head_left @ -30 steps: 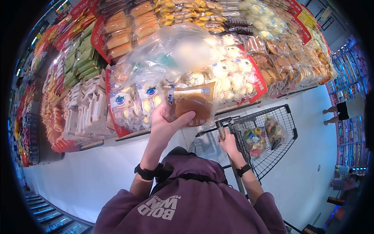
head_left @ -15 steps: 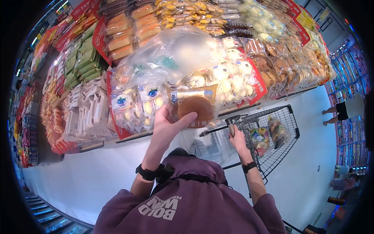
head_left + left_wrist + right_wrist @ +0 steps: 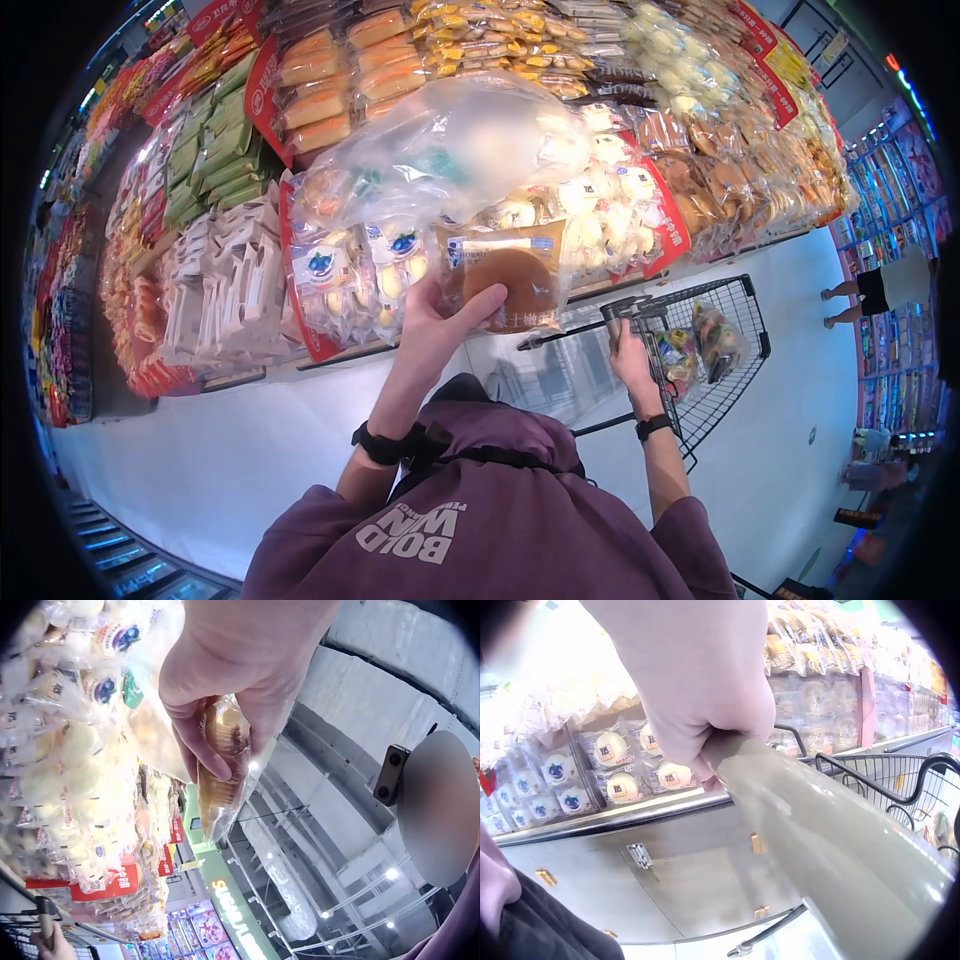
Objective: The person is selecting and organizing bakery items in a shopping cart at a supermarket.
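My left hand [image 3: 428, 335] pinches a wrapped round brown cake [image 3: 512, 278], its thumb across the front of the clear packet. Seen edge-on in the left wrist view, the packet [image 3: 223, 735] sits between thumb and fingers. A large clear plastic bag [image 3: 440, 125] spreads over the display just beyond the cake. My right hand [image 3: 632, 362] grips the shopping cart's grey handle [image 3: 817, 817], with the fingers mostly hidden behind it in the right wrist view. The black wire cart [image 3: 766, 335] stands on my right and carries bagged goods [image 3: 715, 338].
Packaged breads and cakes fill the display ahead, with white buns [image 3: 625, 205], long loaves [image 3: 310, 90] and green packets [image 3: 215, 160]. Red strips [image 3: 665, 215] divide the sections. A person [image 3: 890, 285] stands at the far right near shelves.
My right hand and the cart handle have shifted to the right. The left hand, still holding the wrapped cake, has drifted slightly right and down.
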`<control>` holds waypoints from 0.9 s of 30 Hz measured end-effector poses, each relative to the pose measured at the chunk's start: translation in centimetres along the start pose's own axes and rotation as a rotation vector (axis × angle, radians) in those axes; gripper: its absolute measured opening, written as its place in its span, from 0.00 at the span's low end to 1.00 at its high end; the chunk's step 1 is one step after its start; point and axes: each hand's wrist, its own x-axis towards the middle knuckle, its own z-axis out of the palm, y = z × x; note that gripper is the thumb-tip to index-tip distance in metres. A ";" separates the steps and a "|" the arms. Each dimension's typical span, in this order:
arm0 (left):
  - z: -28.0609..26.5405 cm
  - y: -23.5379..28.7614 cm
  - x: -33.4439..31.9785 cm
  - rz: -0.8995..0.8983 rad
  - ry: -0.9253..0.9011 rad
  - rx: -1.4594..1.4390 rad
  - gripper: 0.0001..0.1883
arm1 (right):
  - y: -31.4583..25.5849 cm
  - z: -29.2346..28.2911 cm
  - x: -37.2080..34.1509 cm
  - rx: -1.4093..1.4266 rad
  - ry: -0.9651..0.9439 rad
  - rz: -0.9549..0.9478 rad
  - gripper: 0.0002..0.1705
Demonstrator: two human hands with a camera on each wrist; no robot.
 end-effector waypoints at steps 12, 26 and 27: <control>-2.8 0.8 2.6 -0.097 -0.074 0.050 0.17 | -18.5 -16.7 -2.1 0.875 -0.108 -0.338 0.19; -4.3 3.1 7.0 0.560 -0.449 0.506 0.20 | -25.9 -17.2 -0.7 0.896 0.300 -0.801 0.20; -4.3 3.1 7.1 0.585 -0.460 0.518 0.20 | -25.9 -17.1 -0.7 0.905 0.290 -0.802 0.20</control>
